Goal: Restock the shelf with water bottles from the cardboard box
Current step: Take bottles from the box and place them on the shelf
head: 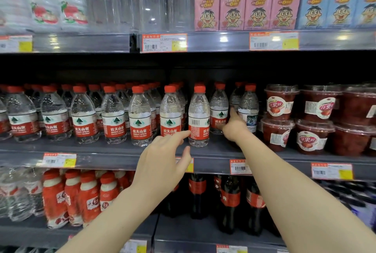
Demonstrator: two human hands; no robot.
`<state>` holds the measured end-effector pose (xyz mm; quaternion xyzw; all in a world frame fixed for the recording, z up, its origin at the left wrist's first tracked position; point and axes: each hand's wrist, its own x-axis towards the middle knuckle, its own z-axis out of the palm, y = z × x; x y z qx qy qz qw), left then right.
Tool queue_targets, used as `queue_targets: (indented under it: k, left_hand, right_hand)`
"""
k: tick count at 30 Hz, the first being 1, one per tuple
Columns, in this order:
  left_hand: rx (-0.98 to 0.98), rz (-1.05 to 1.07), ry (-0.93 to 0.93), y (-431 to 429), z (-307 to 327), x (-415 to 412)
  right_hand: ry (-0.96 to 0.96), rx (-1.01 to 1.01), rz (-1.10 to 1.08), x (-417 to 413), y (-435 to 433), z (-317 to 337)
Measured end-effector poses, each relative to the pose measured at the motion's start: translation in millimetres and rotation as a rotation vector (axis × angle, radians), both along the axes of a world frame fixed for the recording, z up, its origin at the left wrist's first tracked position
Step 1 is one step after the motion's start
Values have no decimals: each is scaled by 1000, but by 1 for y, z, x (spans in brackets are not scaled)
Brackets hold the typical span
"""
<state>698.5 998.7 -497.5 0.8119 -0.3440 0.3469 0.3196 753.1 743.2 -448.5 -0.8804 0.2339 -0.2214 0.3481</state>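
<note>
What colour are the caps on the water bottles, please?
Red caps, seen in head view.

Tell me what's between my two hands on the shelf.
Head view: the barcode-out water bottle beside the left hand, and a set-back water bottle beside the right hand.

Faced dark grey store shelving (105, 148), shadowed black beneath the upper board. Caught white glare spots (223, 39) on the clear price rail (213, 46) above the left hand (162, 159) and right hand (234, 128). Noted orange-and-yellow price tags (59, 160) left of them.
</note>
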Motion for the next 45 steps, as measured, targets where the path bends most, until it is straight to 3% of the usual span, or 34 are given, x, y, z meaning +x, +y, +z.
queue_targets:
  k: [6,11,17,23,29,37,45]
  left_hand:
    - [132,11,63,2,19,-2]
    - [276,135,101,18,27,-1]
    - [386,222,105,57,24,-2]
    - [477,386,132,108,19,24]
    - [564,457,352,186,19,27]
    - [652,540,698,300,83,-8]
    - [662,664,846,436,221,-74]
  right_hand:
    - [11,-74,140,-49,4,9]
    - [61,-259,233,-103,18,13]
    - [44,-406,310,-133,75,-2]
    - [46,-464,550,-100,154,-28]
    - [165,-380,648,-59,228,-32]
    - [360,-420,832,-57,339,35]
    - [496,-417,961,-96,464,169]
